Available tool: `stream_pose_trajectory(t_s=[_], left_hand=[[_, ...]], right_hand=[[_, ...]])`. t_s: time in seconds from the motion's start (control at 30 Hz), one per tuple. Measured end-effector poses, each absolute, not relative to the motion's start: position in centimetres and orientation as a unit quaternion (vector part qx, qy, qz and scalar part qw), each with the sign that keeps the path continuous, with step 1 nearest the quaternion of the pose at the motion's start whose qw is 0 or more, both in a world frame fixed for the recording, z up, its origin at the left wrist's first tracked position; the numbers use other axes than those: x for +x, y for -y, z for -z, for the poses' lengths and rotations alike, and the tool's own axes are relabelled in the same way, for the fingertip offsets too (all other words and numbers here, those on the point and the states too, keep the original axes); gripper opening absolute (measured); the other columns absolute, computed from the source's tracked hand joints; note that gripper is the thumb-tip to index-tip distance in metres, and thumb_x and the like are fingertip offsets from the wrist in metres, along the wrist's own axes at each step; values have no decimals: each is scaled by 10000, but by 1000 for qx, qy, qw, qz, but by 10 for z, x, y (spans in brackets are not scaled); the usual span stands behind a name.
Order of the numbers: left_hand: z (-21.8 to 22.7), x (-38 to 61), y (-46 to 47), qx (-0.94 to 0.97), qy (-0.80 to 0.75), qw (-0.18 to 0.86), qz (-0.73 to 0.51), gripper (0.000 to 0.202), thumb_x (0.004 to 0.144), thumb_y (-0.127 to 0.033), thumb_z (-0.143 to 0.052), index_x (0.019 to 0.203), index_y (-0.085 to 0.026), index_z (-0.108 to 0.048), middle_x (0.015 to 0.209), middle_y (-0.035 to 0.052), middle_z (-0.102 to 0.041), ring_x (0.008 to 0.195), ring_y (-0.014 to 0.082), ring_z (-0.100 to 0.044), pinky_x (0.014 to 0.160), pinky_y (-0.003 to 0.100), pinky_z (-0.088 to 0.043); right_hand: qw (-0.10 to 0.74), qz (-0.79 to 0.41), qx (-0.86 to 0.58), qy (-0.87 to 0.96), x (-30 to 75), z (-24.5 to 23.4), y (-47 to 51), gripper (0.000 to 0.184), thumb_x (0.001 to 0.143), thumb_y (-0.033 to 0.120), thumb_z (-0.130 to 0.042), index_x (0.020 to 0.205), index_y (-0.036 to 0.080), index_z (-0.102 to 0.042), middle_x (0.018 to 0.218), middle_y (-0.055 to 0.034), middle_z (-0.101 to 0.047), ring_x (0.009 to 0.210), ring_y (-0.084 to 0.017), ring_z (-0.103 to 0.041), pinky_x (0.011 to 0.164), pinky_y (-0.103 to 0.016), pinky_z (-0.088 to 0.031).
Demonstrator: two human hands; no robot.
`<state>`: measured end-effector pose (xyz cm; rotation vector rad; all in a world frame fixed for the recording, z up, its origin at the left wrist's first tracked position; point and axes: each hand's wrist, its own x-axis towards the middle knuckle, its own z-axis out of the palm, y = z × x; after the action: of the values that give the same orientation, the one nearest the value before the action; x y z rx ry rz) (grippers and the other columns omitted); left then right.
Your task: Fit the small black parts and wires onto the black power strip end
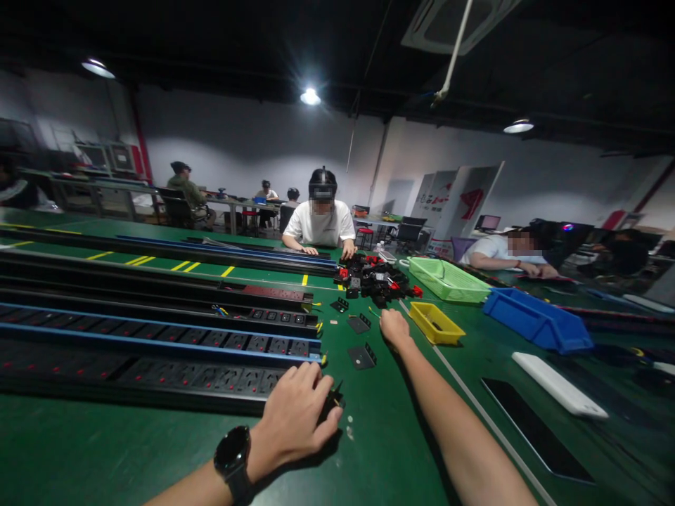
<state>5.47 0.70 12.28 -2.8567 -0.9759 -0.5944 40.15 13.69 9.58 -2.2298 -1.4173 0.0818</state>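
My left hand (295, 418), with a black watch on its wrist, lies over the near end of the closest long black power strip (174, 376), fingers curled onto a small black end part (333, 400). My right hand (395, 327) reaches far forward with fingers curled under and hidden, close to the small yellow bin (435, 323) and a heap of black and red parts (377, 277). Flat black end plates (361, 357) (359, 323) lie on the green table between my hands.
Several long black and blue-edged power strips (158, 330) fill the left of the green table (105, 450). A green basket (448, 279), blue bin (538, 323), white strip (559, 383) and dark flat panel (532, 429) lie right. A person in white works opposite; others sit behind.
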Motion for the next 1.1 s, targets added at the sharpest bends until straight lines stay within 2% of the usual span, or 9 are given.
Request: stream_pose_trajectory(t_s=[0.1, 0.2, 0.33, 0.4, 0.5, 0.7, 0.87, 1.1], left_hand=[[-122, 55, -7, -928, 316, 28, 197, 297, 987, -484, -507, 1041, -217, -625, 1032, 93, -636, 943, 279, -577, 816, 436, -480], [-122, 54, -6, -927, 315, 19, 203, 302, 994, -479, -496, 1036, -210, -627, 1033, 99, -638, 956, 285, -588, 827, 448, -493], [-129, 51, -7, -911, 322, -40, 254, 232, 991, -403, -520, 1055, -209, -631, 1048, 87, -651, 979, 262, -612, 856, 417, -511], [-137, 51, -10, -892, 342, -81, 285, 160, 978, -317, -528, 1042, -213, -632, 1034, 69, -662, 960, 233, -630, 849, 378, -518], [-154, 56, -24, -881, 353, -91, 301, 146, 945, -218, -528, 1040, -220, -639, 1025, 58, -685, 964, 217, -649, 843, 345, -520], [-171, 85, -66, -896, 349, -63, 266, 115, 976, -237, -563, 1012, -203, -666, 994, 71, -709, 942, 223, -678, 803, 305, -508], [-161, 101, -84, -904, 339, -91, 244, 121, 964, -254, -622, 950, -189, -723, 904, 72, -756, 844, 219, -703, 735, 277, -475], [-162, 100, -81, -889, 355, -106, 270, 215, 973, -246, -593, 981, -178, -797, 936, 96, -806, 836, 219, -726, 720, 270, -444]], right_hand=[[298, -68, -799, 518, 408, -107, -138, 138, 881, 187, -641, 787, 148, -733, 959, -209, -736, 1069, -339, -676, 922, -447, -500], [357, -132, -770, 511, 408, -123, -136, 186, 877, 297, -664, 758, 163, -712, 784, -131, -723, 844, -285, -701, 744, -376, -537], [451, -245, -687, 515, 378, -137, -114, 270, 791, 443, -788, 793, 179, -729, 774, -99, -743, 664, -202, -669, 604, -297, -527], [527, -374, -586, 488, 351, -138, -93, 345, 681, 460, -891, 801, 170, -750, 805, -119, -758, 654, -194, -665, 589, -292, -519], [551, -441, -525, 476, 308, -132, -61, 451, 614, 540, -931, 809, 169, -762, 786, -93, -756, 630, -178, -655, 565, -276, -490], [610, -438, -505, 425, 256, -110, -48, 471, 567, 555, -934, 745, 172, -725, 655, -52, -706, 579, -175, -629, 565, -291, -496], [659, -428, -508, 353, 255, -96, -49, 463, 561, 525, -930, 772, 164, -731, 716, -73, -732, 614, -172, -647, 567, -281, -515], [667, -436, -495, 346, 250, -106, -39, 469, 575, 527, -904, 863, 180, -777, 856, -84, -771, 742, -204, -681, 585, -272, -506]])
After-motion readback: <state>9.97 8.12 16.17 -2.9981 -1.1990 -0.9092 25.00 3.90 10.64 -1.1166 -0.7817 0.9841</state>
